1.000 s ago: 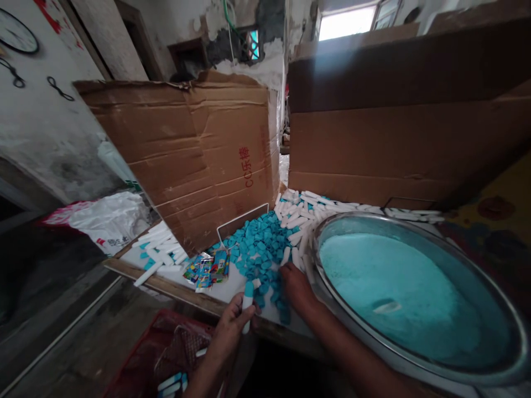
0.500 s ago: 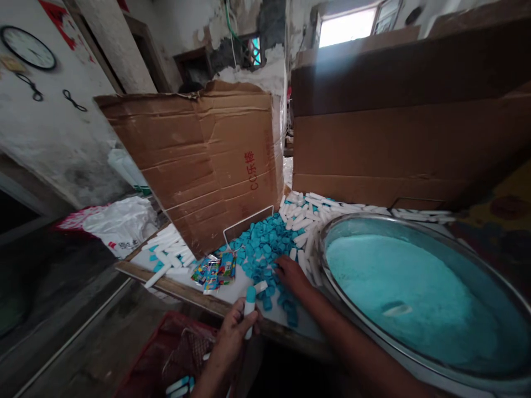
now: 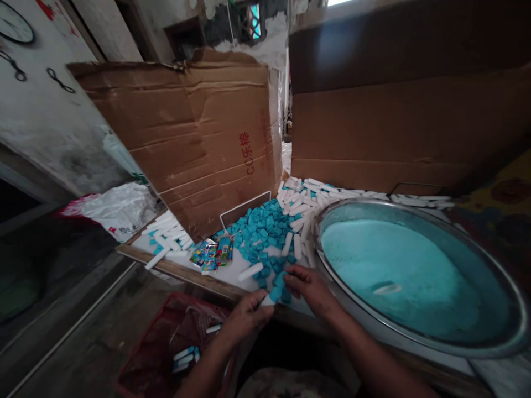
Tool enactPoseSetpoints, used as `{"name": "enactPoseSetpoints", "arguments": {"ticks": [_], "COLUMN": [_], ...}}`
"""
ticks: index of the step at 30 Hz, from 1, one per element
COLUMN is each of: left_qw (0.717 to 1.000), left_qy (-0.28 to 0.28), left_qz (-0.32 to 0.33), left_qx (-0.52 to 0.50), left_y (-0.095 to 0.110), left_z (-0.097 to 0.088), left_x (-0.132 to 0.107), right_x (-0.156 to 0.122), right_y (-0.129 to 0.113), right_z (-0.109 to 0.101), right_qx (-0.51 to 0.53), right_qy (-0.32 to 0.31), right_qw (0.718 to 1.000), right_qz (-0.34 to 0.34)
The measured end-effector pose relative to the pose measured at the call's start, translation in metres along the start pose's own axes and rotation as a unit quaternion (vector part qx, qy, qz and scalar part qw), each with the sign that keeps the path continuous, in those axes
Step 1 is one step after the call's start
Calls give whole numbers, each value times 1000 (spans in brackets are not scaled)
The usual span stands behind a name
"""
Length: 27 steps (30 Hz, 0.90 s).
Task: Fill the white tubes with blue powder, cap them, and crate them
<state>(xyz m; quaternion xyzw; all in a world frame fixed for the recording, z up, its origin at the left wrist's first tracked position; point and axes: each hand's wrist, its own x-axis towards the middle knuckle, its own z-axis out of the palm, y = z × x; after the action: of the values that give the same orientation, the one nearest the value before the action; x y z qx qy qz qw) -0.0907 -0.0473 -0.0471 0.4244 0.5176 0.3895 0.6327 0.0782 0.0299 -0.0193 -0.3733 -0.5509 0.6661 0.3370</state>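
My left hand is closed around a white tube at the table's front edge. Its blue-capped end points toward my right hand, whose fingertips pinch at that cap. Both hands meet just in front of a heap of blue caps. White tubes lie in a pile behind the caps, and one loose tube rests near my left hand.
A wide metal basin of turquoise powder fills the right. Cardboard sheets stand behind the table. Colourful packets lie at the left. A red basket with capped tubes sits below the table edge. More tubes lie at the far left.
My right hand left the cap heap and came back to meet my left hand. The tube in my left hand tipped from upright to pointing right. The camera tilted down.
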Motion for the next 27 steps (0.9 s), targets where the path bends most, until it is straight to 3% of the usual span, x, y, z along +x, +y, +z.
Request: {"name": "enactPoseSetpoints", "arguments": {"ticks": [7, 15, 22, 27], "left_qw": [999, 998, 999, 997], "left_qy": [-34, -29, -10, 53], "left_qz": [-5, -5, -29, -34], "left_qx": [36, 51, 22, -44], "left_y": [-1, 1, -1, 1], "left_z": [1, 4, 3, -4], "left_x": [-1, -1, -2, -9], "right_x": [-11, -16, -15, -22], "right_y": [5, 13, 17, 26], "right_z": [-7, -12, -14, -32], "right_qx": [-2, 19, 71, -49], "right_qy": [-26, -50, 21, 40], "right_qw": [999, 998, 996, 995], "right_qz": [32, 27, 56, 74]}}
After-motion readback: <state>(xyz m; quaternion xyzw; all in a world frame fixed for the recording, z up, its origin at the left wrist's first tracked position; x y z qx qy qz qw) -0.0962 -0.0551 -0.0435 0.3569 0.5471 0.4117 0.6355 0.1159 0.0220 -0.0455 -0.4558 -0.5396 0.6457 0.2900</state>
